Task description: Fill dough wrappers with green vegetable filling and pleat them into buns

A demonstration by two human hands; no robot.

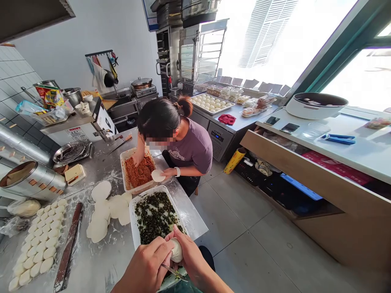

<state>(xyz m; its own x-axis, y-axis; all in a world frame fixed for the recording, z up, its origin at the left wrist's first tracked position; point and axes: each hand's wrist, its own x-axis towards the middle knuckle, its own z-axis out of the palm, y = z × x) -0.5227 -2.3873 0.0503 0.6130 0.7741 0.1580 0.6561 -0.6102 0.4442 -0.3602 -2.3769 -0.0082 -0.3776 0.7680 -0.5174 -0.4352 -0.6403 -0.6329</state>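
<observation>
My left hand (146,264) and my right hand (191,254) meet at the bottom of the view over the near end of a white tub of dark green filling (154,215). Between them is a round white dough bun (176,250), cupped by my right hand while the fingers of my left hand pinch its edge. A thin metal tool (172,272) sticks out under my left hand. Flat round dough wrappers (105,209) lie on the floured steel table (104,260) to the left of the tub.
Across the table a person in a purple shirt (183,146) holds a wrapper (158,175) over a tub of red meat filling (139,171). Rows of small dough pieces (39,240) and a rolling pin (69,246) lie left. Counters stand right, tiled floor between.
</observation>
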